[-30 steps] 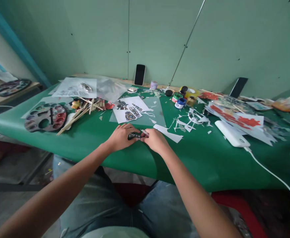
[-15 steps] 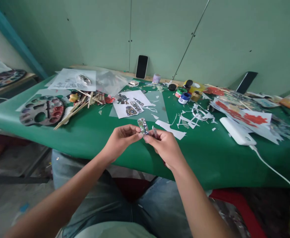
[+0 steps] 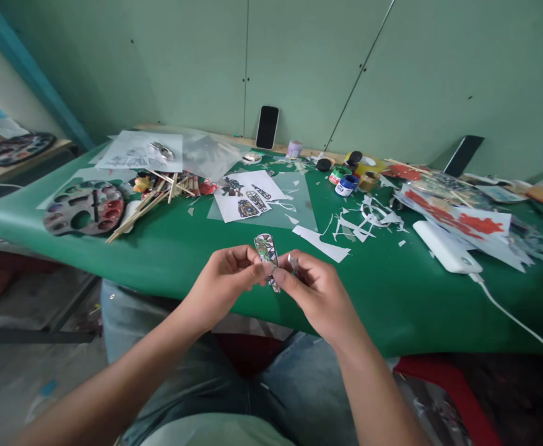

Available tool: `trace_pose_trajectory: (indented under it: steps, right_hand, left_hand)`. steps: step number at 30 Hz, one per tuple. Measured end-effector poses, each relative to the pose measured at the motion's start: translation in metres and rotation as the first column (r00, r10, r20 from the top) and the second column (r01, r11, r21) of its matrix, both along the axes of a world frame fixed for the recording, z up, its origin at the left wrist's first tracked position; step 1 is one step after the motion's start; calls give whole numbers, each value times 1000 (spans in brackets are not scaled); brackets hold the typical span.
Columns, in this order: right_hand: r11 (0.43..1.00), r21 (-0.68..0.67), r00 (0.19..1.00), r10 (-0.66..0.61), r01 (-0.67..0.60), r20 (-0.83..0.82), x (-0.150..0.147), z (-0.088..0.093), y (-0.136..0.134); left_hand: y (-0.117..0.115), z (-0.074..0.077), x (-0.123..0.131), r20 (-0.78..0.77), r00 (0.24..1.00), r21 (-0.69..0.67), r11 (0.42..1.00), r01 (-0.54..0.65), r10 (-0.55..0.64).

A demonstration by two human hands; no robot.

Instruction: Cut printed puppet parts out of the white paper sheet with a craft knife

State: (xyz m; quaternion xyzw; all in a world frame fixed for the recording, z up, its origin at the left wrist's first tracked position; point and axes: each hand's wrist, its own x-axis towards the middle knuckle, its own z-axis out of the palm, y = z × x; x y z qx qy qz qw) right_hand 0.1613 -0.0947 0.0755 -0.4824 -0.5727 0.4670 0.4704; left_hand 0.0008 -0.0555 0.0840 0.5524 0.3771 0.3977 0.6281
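My left hand [image 3: 234, 279] pinches a paper cutout [image 3: 265, 248] between thumb and fingers. The cutout is a narrow strip with rounded ends, patterned in brown, green and white with dark outlines. My right hand [image 3: 315, 288] is closed beside it, its thumb touching the strip's lower part. From the right fingers pokes a small silvery pointed piece [image 3: 293, 262]; the rest of it is hidden, and its kind cannot be made out. Beyond the hands lies a white sheet [image 3: 234, 201] with similar patterned cutouts on it.
White paper scraps [image 3: 322, 243] lie right of the sheet, near paint jars [image 3: 346, 186]. A paint palette [image 3: 82, 217] and wooden sticks [image 3: 136, 217] are at left. A white power bank [image 3: 445, 248] with a cable is at right. A phone [image 3: 267, 127] leans on the wall.
Both hands have moved slightly closer to me, toward the table's front edge. More of the paper cutout shows, its lower end now visible below the thumbs. The view has shifted slightly.
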Motion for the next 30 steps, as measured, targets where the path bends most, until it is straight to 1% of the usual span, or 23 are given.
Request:
trace_pose_trajectory:
  steps: [5, 8, 10, 17, 22, 25, 27, 29, 30]
  right_hand:
    - [996, 42, 996, -74, 76, -42, -1, -3, 3]
    - [988, 64, 988, -134, 140, -81, 0, -8, 6]
    - [985, 53, 982, -155, 161, -110, 1, -11, 7]
    - [994, -30, 983, -108, 105, -146, 3, -15, 6]
    - [991, -58, 984, -128, 121, -120, 3, -19, 5]
    - [995, -69, 995, -74, 69, -72, 3, -20, 2]
    - [996, -82, 999, -28, 25, -37, 2, -22, 0]
    - [997, -72, 999, -34, 33, -16, 0, -25, -1]
    - [996, -61, 998, -61, 60, -13, 0, -27, -1]
  left_hand:
    - [-5, 3, 3, -4, 999, -21, 999, 45, -45]
    - [-6, 1, 4, -3, 999, -55, 998, 40, -40]
    - [-6, -1, 3, 2, 999, -73, 997, 35, -35]
    - [-8, -5, 2, -24, 998, -76, 995, 61, -63]
    - [-7, -8, 2, -69, 995, -67, 995, 72, -77]
    - [-6, -12, 3, -74, 995, -33, 998, 62, -64]
    - [-5, -18, 4, -69, 997, -3, 1000, 26, -26]
    - [-1, -24, 5, -82, 997, 49, 999, -6, 10]
    - [5, -27, 6, -113, 993, 107, 994, 2, 10]
